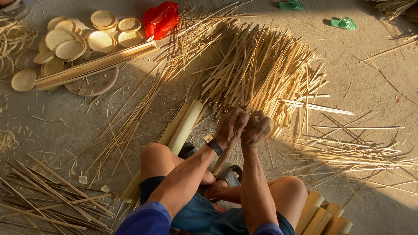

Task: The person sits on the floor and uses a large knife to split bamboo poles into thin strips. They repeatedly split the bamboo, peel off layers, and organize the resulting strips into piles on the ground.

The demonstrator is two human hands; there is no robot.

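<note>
Hands: as both were closed into fists side by side, the left hand (230, 127) and right hand (256, 128) were pressed together, gripping thin strips (257, 69) at the near end of the pile.
Grip: it was probably chosen so that the strips could be kept tight as one bundle.
Strips: pale yellow, flat and long, fanned out on the floor (374, 82) just ahead of the knees.
Split bamboo (185, 126): laid beside the left knee, within reach.
Woven discs (69, 43): stacked well apart, at far left.
</note>
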